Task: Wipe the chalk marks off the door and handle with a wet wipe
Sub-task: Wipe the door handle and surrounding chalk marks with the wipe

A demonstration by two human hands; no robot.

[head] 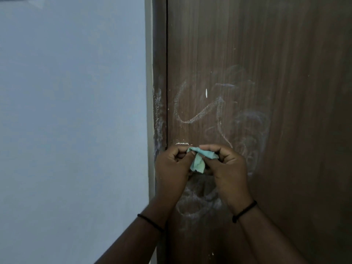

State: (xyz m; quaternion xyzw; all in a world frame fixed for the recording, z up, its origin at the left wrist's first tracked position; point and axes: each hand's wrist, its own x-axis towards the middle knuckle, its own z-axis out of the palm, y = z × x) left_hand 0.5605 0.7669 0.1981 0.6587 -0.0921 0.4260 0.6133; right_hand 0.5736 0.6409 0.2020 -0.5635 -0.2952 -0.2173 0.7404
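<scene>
While you face the door (266, 63), the wipe (199, 159) sits bunched between your two hands, a small crumpled pale-green piece held just in front of the wood, low in the scene and close to the door's left edge. Your left hand (172, 164) pinches its left end between thumb and curled fingers; your right hand (227, 166) pinches the right end the same way, fingers bent round the cloth. Both hands are closed tight on it, knuckles toward you, and the wipe's loose tail hangs down between them.

Just above your left hand a small strip of metal (182, 144) shows on the door; most of it is hidden behind your fingers, so you cannot tell what it is. Chalk (198, 115) loops across the wood above your hands, fainter smears spread to the right, and a thicker white patch lies below, between your wrists. The frame (159, 111) left of the door is chalk-streaked too. Farther left stands a pale blue wall (72, 121). A dark band (244, 210) circles each wrist.
</scene>
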